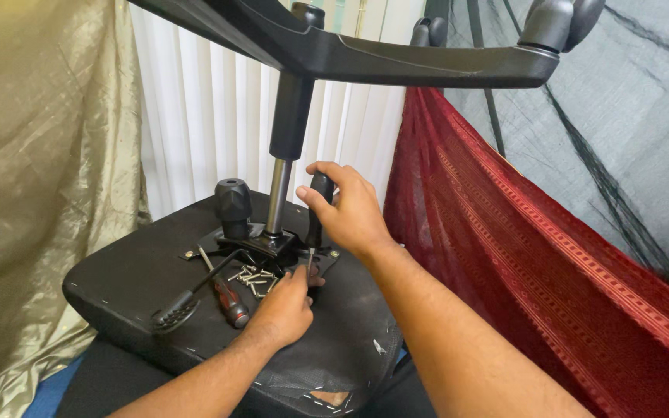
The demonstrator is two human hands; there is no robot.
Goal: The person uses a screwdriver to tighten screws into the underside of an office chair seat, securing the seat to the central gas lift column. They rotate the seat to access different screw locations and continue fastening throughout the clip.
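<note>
1. Head view, the hold: the right hand [350, 213] is wrapped around the black plastic handle of an upright screwdriver [316, 217]. Its thin metal shaft points straight down just right of the black metal mechanism plate [269, 246], which is bolted under the overturned black office-chair seat [125, 286]. Held upright like this, the tip appears to meet a fixing squarely.
2. The left hand [284, 306] lies on the seat just in front of the plate. Its fingers are pinched narrowly at the shaft's lower end, apparently steadying the tip; whether they also hold a screw cannot be told.
3. The seat lies underside up, so the plate faces the person. The silver gas-lift column [278, 197] rises from the plate to the black five-arm wheeled base [396, 58] overhead.
4. A small heap of loose silver screws [253, 277] sits on the seat just left of the left hand and in front of the plate, within easy reach.
5. A second screwdriver with a red-and-black handle [230, 302] lies flat left of the heap, beside a black lever with a ribbed paddle end [176, 310].
6. A black ribbed tension knob [233, 203] stands left of the column.
7. Looks: the seat's fabric is worn, with white stitching and a torn patch at its near edge.
</note>
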